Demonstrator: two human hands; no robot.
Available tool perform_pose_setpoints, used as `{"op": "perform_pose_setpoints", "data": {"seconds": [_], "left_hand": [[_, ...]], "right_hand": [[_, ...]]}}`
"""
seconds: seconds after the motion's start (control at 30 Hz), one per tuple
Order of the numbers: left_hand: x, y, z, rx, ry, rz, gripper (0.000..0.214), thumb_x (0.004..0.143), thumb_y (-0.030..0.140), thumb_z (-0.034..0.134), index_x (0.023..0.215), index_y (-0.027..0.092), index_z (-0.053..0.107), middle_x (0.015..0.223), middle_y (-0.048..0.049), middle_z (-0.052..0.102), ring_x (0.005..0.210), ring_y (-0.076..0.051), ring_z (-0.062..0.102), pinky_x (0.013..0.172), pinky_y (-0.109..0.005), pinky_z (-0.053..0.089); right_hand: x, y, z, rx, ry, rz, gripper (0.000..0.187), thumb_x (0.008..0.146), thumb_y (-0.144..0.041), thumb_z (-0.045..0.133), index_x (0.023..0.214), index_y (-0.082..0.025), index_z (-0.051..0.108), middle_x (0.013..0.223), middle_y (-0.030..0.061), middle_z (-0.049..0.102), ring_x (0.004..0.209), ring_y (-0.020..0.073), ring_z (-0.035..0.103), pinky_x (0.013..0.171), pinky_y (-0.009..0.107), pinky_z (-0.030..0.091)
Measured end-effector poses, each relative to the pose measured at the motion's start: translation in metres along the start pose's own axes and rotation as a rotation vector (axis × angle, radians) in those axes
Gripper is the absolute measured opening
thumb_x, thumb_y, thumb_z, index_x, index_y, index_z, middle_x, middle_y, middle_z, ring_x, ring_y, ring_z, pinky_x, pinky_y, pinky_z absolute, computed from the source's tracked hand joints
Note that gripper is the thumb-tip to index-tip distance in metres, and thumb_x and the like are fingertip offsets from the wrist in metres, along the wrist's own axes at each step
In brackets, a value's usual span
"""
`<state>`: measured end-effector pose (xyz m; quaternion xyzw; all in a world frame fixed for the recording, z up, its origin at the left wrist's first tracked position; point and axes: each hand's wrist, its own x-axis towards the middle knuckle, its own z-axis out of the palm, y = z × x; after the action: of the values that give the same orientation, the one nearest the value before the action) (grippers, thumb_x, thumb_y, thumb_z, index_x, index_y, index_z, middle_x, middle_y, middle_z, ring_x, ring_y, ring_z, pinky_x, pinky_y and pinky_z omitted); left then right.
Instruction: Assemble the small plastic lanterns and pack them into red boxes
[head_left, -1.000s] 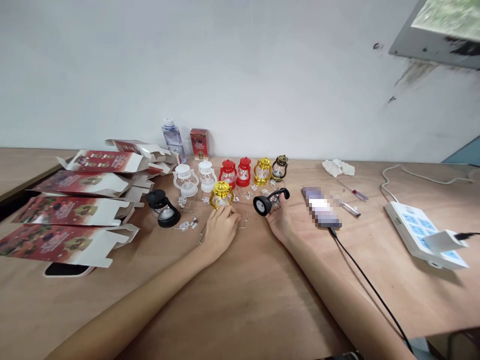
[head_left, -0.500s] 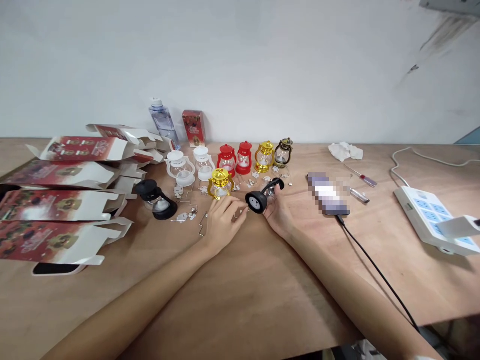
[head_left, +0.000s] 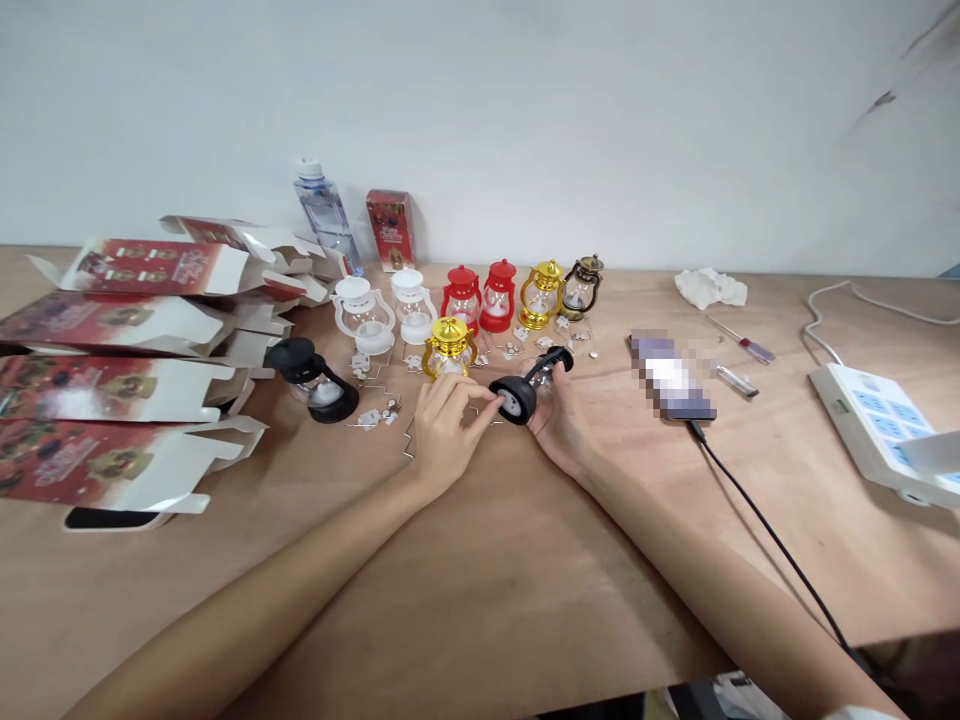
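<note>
My right hand (head_left: 561, 425) is wrapped around a small black lantern (head_left: 521, 393), tipped on its side so that its round base with a pale grey underside faces left and toward me. My left hand (head_left: 454, 428) has its thumb and forefinger pinched together against that underside; anything between the fingertips is too small to make out. Just behind the left hand stands a gold lantern (head_left: 451, 350). Another black lantern (head_left: 315, 385) leans at the left. Small metal and white parts (head_left: 371, 415) and bent wires lie scattered around the left hand.
White lanterns (head_left: 367, 315), red lanterns (head_left: 498, 297), a gold and a bronze lantern (head_left: 582, 288) stand in a row behind. Open red boxes (head_left: 127, 395) pile up at left, near a water bottle (head_left: 326, 215). A phone (head_left: 667, 375), screwdriver (head_left: 754, 348) and power strip (head_left: 881, 420) are right.
My left hand's fingertips have moved right onto the underside of the black lantern's base. The right hand keeps its hold. The camera view has shifted slightly.
</note>
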<state>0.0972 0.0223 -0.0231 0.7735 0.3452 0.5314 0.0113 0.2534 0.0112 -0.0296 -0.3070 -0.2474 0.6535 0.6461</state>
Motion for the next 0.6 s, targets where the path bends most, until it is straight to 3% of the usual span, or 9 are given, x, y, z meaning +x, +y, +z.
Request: {"op": "perform_pose_setpoints", "data": {"seconds": [0.23, 0.4, 0.6], "left_hand": [[-0.0009, -0.0004, 0.0001, 0.005, -0.064, -0.005, 0.008, 0.088, 0.024, 0.059, 0.083, 0.019, 0.061, 0.079, -0.0005, 0.063, 0.074, -0.014, 0.056, 0.068, -0.029, 0.038], [-0.0004, -0.0007, 0.0001, -0.093, -0.169, -0.101, 0.01, 0.09, 0.025, 0.055, 0.084, 0.019, 0.059, 0.081, -0.0014, 0.059, 0.073, -0.014, 0.054, 0.071, -0.03, 0.042], [0.0004, -0.0009, -0.0006, -0.158, -0.233, -0.147, 0.008, 0.089, 0.026, 0.056, 0.086, 0.019, 0.057, 0.086, -0.0023, 0.059, 0.075, -0.015, 0.054, 0.072, -0.03, 0.044]], "right_hand": [[0.0, 0.0019, -0.0011, 0.004, 0.017, -0.002, 0.037, 0.069, -0.056, 0.071, 0.083, -0.022, 0.065, 0.085, -0.0004, 0.072, 0.095, 0.0206, 0.067, 0.085, 0.035, 0.056], [-0.0002, 0.0021, -0.002, -0.019, 0.026, -0.003, 0.038, 0.068, -0.057, 0.071, 0.083, -0.023, 0.063, 0.087, 0.0002, 0.072, 0.1, 0.0206, 0.065, 0.086, 0.035, 0.055], [-0.0013, 0.0012, -0.0008, -0.011, 0.036, -0.013, 0.037, 0.067, -0.056, 0.073, 0.08, -0.022, 0.062, 0.082, -0.0017, 0.071, 0.089, 0.0176, 0.067, 0.084, 0.032, 0.056]]}}
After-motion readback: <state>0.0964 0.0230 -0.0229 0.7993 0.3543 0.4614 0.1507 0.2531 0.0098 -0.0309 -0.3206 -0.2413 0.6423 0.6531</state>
